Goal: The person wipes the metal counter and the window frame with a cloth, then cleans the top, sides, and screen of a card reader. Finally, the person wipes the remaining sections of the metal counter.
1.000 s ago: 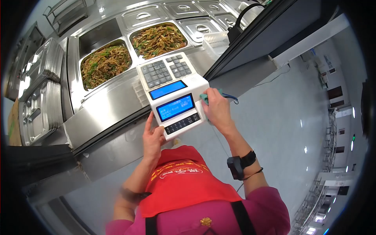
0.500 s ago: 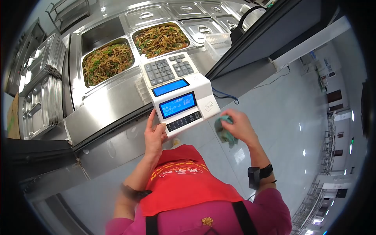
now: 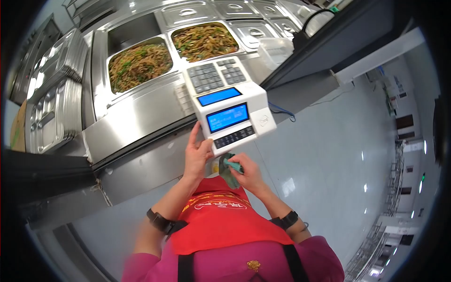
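Observation:
A white card payment terminal [image 3: 263,103] with grey keys and two blue screens stands tilted at the counter's edge. My left hand [image 3: 196,157] grips its lower left corner, index finger stretched up along the side and thumb at the bottom edge. Just below the terminal's bottom edge, my right hand [image 3: 248,175] is closed on a crumpled green cloth [image 3: 228,177] that hangs down in front of the red apron [image 3: 221,221]. The cloth looks apart from the terminal, though its upper end comes close to it.
Behind the terminal, two steel pans of cooked food [image 3: 141,66] sit in the steel counter [image 3: 136,117], with lidded pans [image 3: 188,14] further back. Stacked metal trays [image 3: 56,113] are at left. A clear plastic box [image 3: 275,51] and a dark panel [image 3: 329,47] stand at right.
My right hand has moved left and down with the green cloth, from the terminal's right side to below its bottom edge. My left hand keeps its hold. The view has shifted slightly.

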Motion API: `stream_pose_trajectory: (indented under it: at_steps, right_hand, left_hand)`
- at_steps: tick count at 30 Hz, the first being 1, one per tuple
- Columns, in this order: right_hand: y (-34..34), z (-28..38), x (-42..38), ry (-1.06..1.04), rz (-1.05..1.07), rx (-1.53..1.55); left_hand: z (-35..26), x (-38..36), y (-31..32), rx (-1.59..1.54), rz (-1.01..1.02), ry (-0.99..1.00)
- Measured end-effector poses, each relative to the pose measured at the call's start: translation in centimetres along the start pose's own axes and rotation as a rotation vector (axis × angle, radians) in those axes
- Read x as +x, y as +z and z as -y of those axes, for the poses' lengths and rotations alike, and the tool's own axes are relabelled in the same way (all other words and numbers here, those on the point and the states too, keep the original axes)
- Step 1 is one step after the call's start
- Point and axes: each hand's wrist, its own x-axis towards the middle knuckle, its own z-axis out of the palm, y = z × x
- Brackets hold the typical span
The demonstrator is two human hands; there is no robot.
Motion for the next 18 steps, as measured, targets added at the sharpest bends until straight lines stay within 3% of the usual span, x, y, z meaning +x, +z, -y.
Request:
stream_pose_trajectory:
  at_steps: [3,6,9,12,14,16,18]
  right_hand:
    - [0.0,0.0,0.0,-0.005,0.171,0.076]
    - [1.1,1.2,0.1,0.012,0.192,0.179]
    - [2.9,3.6,0.4,0.23,0.147,0.457]
    - [4.8,5.5,1.4,0.124,0.125,0.468]
    - [6.0,6.4,2.1,0.161,0.276,0.616]
    - [7.0,6.6,2.7,0.223,0.506,0.837]
    - [7.3,6.4,2.9,0.209,0.557,0.845]
  left_hand:
    - [-0.2,-1.0,-1.1,-0.008,0.04,-0.004]
    - [0.3,-2.4,-4.3,0.214,0.015,0.134]
    - [0.3,-4.5,-7.3,0.301,0.222,0.3]
    - [-0.8,-6.0,-9.0,0.507,0.268,0.559]
    - [-1.9,-7.0,-9.3,0.697,0.222,0.739]
    - [-1.7,-6.8,-10.3,0.737,0.111,0.696]
    - [-1.4,-6.3,-11.7,0.66,0.013,0.552]
